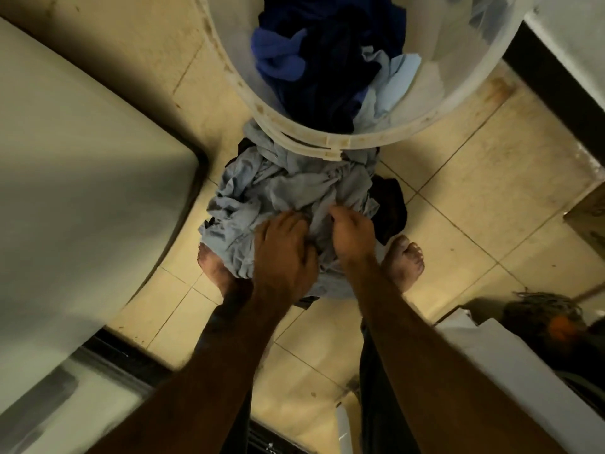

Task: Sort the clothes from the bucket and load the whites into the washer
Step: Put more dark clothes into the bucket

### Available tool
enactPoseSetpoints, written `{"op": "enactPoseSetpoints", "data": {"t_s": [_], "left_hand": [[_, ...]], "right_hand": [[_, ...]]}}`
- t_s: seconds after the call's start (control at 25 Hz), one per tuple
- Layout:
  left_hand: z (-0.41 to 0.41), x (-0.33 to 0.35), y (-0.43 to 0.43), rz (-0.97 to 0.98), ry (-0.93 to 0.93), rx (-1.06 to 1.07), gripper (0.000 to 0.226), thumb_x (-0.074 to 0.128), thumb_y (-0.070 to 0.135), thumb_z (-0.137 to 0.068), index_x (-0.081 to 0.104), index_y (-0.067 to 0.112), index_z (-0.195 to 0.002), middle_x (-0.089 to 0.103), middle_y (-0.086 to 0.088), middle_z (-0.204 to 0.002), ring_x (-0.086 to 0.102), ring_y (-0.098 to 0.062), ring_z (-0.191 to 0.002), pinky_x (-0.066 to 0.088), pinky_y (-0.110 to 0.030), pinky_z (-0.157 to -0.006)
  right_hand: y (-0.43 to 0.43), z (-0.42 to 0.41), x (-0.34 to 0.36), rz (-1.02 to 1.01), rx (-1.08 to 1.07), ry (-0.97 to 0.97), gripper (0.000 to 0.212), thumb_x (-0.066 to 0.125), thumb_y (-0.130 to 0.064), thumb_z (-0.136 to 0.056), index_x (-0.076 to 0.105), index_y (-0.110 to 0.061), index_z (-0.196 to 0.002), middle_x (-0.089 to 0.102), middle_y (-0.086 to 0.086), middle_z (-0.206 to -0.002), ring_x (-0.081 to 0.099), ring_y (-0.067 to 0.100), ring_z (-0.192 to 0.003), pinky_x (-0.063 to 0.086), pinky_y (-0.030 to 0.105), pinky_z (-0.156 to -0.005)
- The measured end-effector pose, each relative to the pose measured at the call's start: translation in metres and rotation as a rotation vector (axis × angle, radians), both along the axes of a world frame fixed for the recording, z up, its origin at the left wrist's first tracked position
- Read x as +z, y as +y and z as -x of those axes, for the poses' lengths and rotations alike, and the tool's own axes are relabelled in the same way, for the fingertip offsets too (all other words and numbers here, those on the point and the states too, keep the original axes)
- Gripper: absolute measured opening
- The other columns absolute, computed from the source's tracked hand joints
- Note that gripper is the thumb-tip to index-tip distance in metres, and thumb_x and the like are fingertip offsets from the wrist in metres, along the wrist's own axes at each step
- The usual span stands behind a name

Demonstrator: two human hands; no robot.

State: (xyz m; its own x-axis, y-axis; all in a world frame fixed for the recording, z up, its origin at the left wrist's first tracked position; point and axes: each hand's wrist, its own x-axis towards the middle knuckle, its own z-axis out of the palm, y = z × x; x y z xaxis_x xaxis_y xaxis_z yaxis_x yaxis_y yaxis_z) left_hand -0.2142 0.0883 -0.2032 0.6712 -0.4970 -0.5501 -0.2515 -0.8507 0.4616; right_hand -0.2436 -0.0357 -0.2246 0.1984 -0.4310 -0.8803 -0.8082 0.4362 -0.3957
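Gripping grey cloth (281,191) below bucket rim (327,139)

Clothes (320,60) are lying in the bucket (330,139) on the floor (474,198), and just before it a pile (278,188) is lying between two feet (406,260), with the left hand (283,257) and right hand (352,235) gripping its near side.

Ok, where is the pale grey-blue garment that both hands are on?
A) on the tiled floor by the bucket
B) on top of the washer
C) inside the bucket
A: the pale garment lies crumpled on the tiled floor just outside the bucket rim, with the left hand and right hand gripping it.
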Motion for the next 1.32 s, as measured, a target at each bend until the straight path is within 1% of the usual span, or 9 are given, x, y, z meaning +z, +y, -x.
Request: {"op": "enactPoseSetpoints", "data": {"t_s": [0.08, 0.24, 0.36, 0.56, 0.68, 0.8, 0.88, 1.08, 1.32], "left_hand": [[0.02, 0.032, -0.003, 0.175, 0.157, 0.099, 0.022, 0.052, 0.022, -0.091, 0.064, 0.012, -0.106, 0.067, -0.004, -0.104, 0.059, -0.02, -0.102, 0.044, -0.043, -0.1], [0.066, 0.097, -0.018, 0.345, 0.36, 0.315, 0.026, 0.049, 0.031, -0.101, 0.058, 0.019, -0.122, 0.067, 0.008, -0.098, 0.064, -0.006, -0.087, 0.054, -0.028, -0.082], [0.068, 0.121, -0.027, 0.411, 0.391, 0.546, 0.03, 0.047, 0.04, -0.1, 0.055, 0.027, -0.126, 0.068, 0.013, -0.096, 0.067, -0.005, -0.088, 0.056, -0.021, -0.081], [0.034, 0.137, -0.026, 0.525, 0.488, 0.734, 0.029, 0.046, 0.042, -0.096, 0.057, 0.033, -0.122, 0.069, 0.015, -0.116, 0.066, -0.01, -0.113, 0.055, -0.027, -0.096], [0.017, 0.154, -0.035, 0.498, 0.491, 0.434, 0.04, 0.039, 0.07, -0.091, 0.046, 0.063, -0.13, 0.053, 0.044, -0.127, 0.049, 0.011, -0.125, 0.037, -0.007, -0.103], [0.001, 0.17, -0.05, 0.484, 0.335, 0.218, 0.052, 0.047, 0.074, -0.088, 0.057, 0.044, -0.13, 0.063, 0.029, -0.121, 0.055, 0.004, -0.118, 0.043, -0.027, -0.104], [-0.015, 0.182, -0.062, 0.565, 0.433, 0.414, 0.04, 0.06, 0.055, -0.092, 0.068, 0.028, -0.12, 0.074, 0.009, -0.112, 0.068, -0.008, -0.107, 0.056, -0.042, -0.094], [-0.073, 0.191, -0.098, 0.727, 0.52, 0.748, 0.031, 0.061, 0.036, -0.098, 0.067, 0.026, -0.126, 0.073, 0.01, -0.12, 0.067, -0.006, -0.114, 0.056, -0.025, -0.096], [-0.137, 0.163, -0.105, 0.62, 0.613, 0.589, 0.042, 0.056, 0.051, -0.097, 0.064, 0.024, -0.128, 0.069, 0.005, -0.124, 0.063, -0.019, -0.122, 0.051, -0.029, -0.104]], "right_hand": [[-0.011, 0.003, 0.015, -0.096, -0.09, 0.009, 0.035, 0.068, -0.055, -0.09, 0.071, -0.027, -0.11, 0.068, -0.013, -0.096, 0.066, 0.014, -0.098, 0.051, 0.026, -0.085], [-0.028, 0.002, 0.045, -0.337, 0.257, 0.046, 0.054, 0.08, -0.017, -0.086, 0.059, -0.007, -0.135, 0.064, 0.01, -0.137, 0.062, 0.029, -0.123, 0.051, 0.038, -0.103], [-0.042, 0.002, 0.08, -0.323, 0.408, 0.042, 0.032, 0.075, -0.004, -0.086, 0.069, -0.002, -0.117, 0.07, 0.019, -0.122, 0.067, 0.027, -0.096, 0.056, 0.036, -0.084], [-0.068, -0.008, 0.159, -0.208, 0.036, -0.418, 0.02, 0.068, 0.003, -0.087, 0.078, -0.013, -0.095, 0.08, 0.009, -0.096, 0.077, 0.022, -0.087, 0.061, 0.029, -0.073], [-0.079, -0.043, 0.2, -0.205, -0.083, -0.638, 0.025, 0.073, -0.007, -0.075, 0.078, -0.013, -0.099, 0.079, 0.012, -0.103, 0.076, 0.029, -0.097, 0.062, 0.031, -0.077], [-0.099, -0.094, 0.212, -0.091, -0.121, -0.62, 0.028, 0.073, -0.011, -0.081, 0.075, -0.005, -0.108, 0.077, 0.017, -0.106, 0.074, 0.034, -0.099, 0.062, 0.041, -0.084], [-0.113, -0.119, 0.21, -0.067, -0.108, -0.518, 0.029, 0.068, -0.021, -0.095, 0.071, -0.003, -0.118, 0.076, 0.019, -0.11, 0.072, 0.036, -0.103, 0.057, 0.047, -0.096], [-0.099, -0.092, 0.198, -0.318, -0.194, -0.32, 0.077, 0.042, -0.078, -0.089, 0.066, -0.018, -0.131, 0.074, 0.012, -0.123, 0.071, 0.029, -0.113, 0.053, 0.045, -0.104], [-0.042, -0.037, 0.206, -0.151, -0.021, -0.434, 0.065, 0.069, -0.065, -0.081, 0.068, -0.017, -0.125, 0.074, 0.009, -0.123, 0.072, 0.024, -0.111, 0.06, 0.041, -0.091]]}}
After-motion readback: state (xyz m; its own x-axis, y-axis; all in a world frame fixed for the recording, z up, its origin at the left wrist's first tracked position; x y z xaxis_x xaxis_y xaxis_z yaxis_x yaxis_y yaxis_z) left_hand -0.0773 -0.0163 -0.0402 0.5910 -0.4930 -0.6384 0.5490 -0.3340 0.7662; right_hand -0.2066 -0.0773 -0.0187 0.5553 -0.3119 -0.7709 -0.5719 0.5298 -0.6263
